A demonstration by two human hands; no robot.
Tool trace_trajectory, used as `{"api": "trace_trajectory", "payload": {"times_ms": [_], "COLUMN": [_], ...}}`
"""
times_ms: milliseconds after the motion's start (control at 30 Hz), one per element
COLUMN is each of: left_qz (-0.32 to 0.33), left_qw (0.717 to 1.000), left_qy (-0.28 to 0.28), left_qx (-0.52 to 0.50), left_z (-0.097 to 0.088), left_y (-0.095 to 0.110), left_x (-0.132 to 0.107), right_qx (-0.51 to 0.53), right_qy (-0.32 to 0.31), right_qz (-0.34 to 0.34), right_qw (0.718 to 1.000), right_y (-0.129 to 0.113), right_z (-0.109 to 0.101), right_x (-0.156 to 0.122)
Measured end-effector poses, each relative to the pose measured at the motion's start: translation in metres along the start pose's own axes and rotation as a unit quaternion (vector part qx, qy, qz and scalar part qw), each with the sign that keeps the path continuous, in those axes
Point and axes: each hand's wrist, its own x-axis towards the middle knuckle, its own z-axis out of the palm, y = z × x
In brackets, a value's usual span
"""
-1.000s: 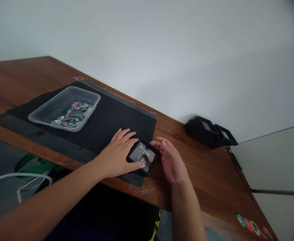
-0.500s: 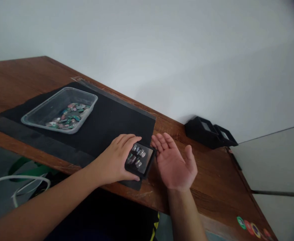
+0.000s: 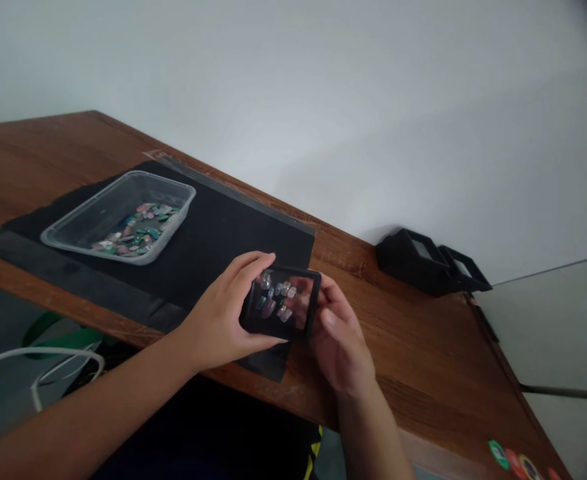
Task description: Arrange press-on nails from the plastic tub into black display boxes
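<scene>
My left hand [image 3: 221, 320] grips a small black box [image 3: 273, 327] with a clear window, thumb along its near side and fingers along the far side. Behind the window lie several shiny pieces [image 3: 268, 307], which look like false nails, some silvery and some tinted. Curled against the box's right end is my right hand [image 3: 343, 340], its thumb bent near the edge and its fingertips partly hidden by the box. The box is held above the right end of a black mat [image 3: 223, 233].
A clear plastic tub [image 3: 81, 223] holding many small green, pink and white pieces [image 3: 146, 233] rests on the mat. Two black bins [image 3: 413, 260] stand by the wall [image 3: 293, 100]. Round stickers [image 3: 513, 460] mark the wooden table [image 3: 413, 347]. White cables [image 3: 38, 360] hang at lower left.
My right hand, palm up with fingers stretched half a second ago, has curled in against the box's right end. The box has turned slightly and shifted in my left hand.
</scene>
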Motion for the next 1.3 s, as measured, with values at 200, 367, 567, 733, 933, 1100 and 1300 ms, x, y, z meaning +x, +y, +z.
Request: {"api": "trace_trajectory", "payload": {"times_ms": [200,367,567,733,933,1100,1300], "left_qz": [-0.009,0.003,0.001,-0.001,-0.017,-0.016,-0.001], "left_qw": [1.000,1.000,1.000,0.999,0.998,0.996,0.996], "left_qy": [-0.013,-0.003,-0.002,-0.012,-0.033,-0.056,-0.060], "left_qx": [-0.003,-0.015,-0.028,-0.039,-0.056,-0.071,-0.067], "left_z": [-0.001,0.000,-0.001,-0.001,-0.001,-0.002,-0.001], "left_y": [0.000,0.000,-0.001,-0.002,-0.005,-0.007,-0.008], "left_x": [0.001,0.000,-0.001,-0.001,-0.001,-0.002,-0.001], "right_qx": [-0.078,-0.076,-0.069,-0.060,-0.037,-0.021,-0.001], "right_qy": [0.008,0.000,-0.004,0.019,0.045,0.065,0.084], "right_qz": [0.059,0.057,0.068,0.074,0.105,0.127,0.158], "right_qw": [0.995,0.995,0.995,0.995,0.993,0.990,0.984], "right_y": [0.008,0.008,0.007,0.005,0.002,0.000,0.001], "right_z": [-0.005,-0.006,-0.006,-0.002,0.004,0.006,0.005], "right_x": [0.003,0.004,0.004,0.004,0.002,0.001,0.002]}}
